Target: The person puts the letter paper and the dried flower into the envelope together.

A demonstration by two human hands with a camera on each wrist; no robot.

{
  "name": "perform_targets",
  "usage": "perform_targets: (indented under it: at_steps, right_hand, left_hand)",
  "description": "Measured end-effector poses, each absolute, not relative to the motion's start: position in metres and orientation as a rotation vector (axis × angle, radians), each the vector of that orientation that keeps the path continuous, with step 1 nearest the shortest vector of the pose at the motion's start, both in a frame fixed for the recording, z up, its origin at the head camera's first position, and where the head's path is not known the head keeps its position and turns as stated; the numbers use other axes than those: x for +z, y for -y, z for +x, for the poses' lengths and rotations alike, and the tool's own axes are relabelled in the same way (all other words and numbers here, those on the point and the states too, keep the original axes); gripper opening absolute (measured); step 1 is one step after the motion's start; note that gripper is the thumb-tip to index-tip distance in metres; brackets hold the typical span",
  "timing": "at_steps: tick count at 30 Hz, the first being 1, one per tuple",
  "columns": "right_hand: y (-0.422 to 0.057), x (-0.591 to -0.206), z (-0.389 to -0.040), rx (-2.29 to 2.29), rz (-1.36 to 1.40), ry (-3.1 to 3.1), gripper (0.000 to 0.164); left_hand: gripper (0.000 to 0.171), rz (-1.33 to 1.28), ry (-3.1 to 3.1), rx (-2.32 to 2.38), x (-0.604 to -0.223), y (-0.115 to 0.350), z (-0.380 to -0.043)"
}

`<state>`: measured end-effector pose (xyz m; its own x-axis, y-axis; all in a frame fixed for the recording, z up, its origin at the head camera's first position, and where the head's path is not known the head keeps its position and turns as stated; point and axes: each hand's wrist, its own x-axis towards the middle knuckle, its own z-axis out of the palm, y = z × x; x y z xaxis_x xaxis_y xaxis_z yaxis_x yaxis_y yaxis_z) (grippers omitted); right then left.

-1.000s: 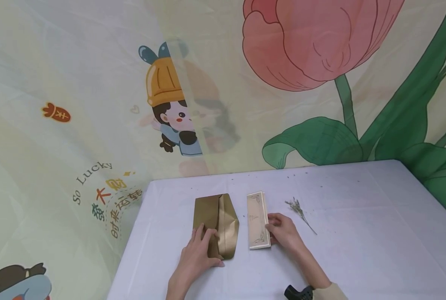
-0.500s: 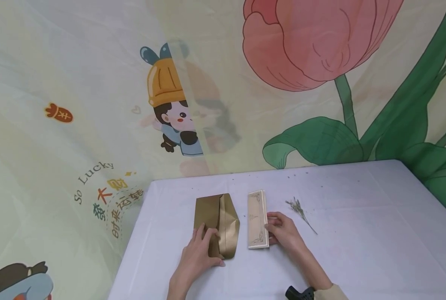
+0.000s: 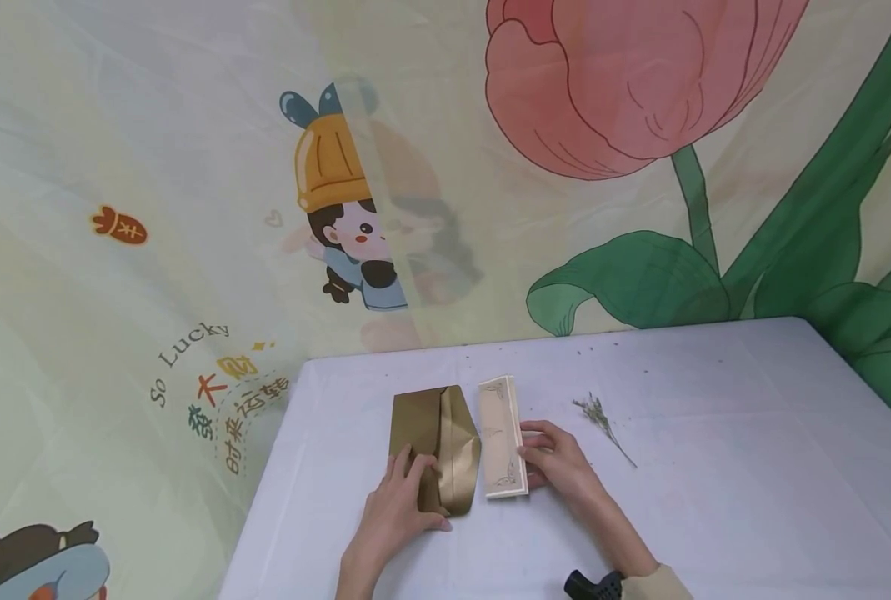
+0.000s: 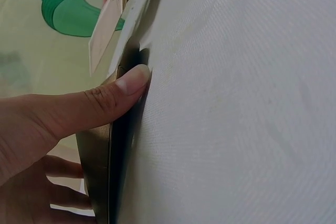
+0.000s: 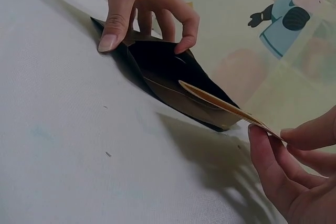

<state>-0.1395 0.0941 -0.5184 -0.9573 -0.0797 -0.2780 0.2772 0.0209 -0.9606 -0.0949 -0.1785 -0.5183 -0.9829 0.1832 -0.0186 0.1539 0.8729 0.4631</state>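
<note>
Head view: the gold envelope lies on the white-covered counter, with its flap folded out toward the printed card. The card is just beside the flap; whether the two touch cannot be told. A dried flower sprig lies apart, to the right of the right hand.

Placement: the envelope's mouth gapes in the right wrist view, probably because the left hand squeezes the near end and makes the sides bow. The card is held by its outer long edge, which appears to leave the opposite edge free and facing the mouth. Its shadow on the cloth indicates that it is raised above the counter.

Left grip: partly spread. The thumb bears on the envelope's near edge, down against the cloth; the fingers are bent over the body, and one fingertip meets the lip of the mouth.

Right grip: closed to the card's thickness. Thumb and fingers pinch the outer edge only; most of the printed face is uncovered.
</note>
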Motion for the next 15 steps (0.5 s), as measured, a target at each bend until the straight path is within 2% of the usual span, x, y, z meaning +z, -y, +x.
perform_targets:
  at_steps: [15]
  right_hand:
    - [-0.075,-0.518,-0.141,-2.011,0.017,-2.013,0.045]
  left_hand:
    - [0.078,0.254,-2.974,0.734,-0.515,0.177,-0.094]
